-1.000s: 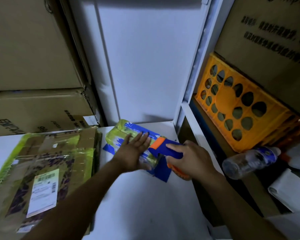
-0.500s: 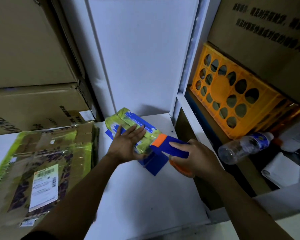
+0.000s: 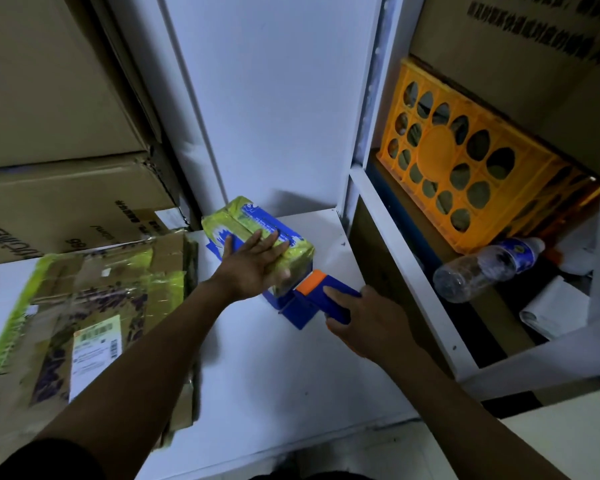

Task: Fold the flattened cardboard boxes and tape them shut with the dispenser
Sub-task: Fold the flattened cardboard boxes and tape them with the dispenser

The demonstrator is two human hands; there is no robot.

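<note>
A small blue box wrapped in yellow-green tape (image 3: 246, 221) lies at the back of the white table (image 3: 274, 368). My left hand (image 3: 255, 266) presses flat on its top with straight fingers. The blue tape dispenser with an orange head (image 3: 317, 292) sits against the box's near right end. My right hand (image 3: 364, 322) grips the dispenser's handle, with the index finger laid along its top. A stack of flattened cardboard boxes (image 3: 84, 317), taped and labelled, lies on the left of the table.
Big cardboard cartons (image 3: 59, 140) are stacked at the back left. A white shelf frame (image 3: 399, 268) borders the table on the right; inside it are an orange crate (image 3: 465, 161), a plastic bottle (image 3: 485, 268) and white paper (image 3: 555, 310).
The dispenser and my right hand have slid a little toward me along the box. My left hand has stayed flat on the box. The view has tilted down.
</note>
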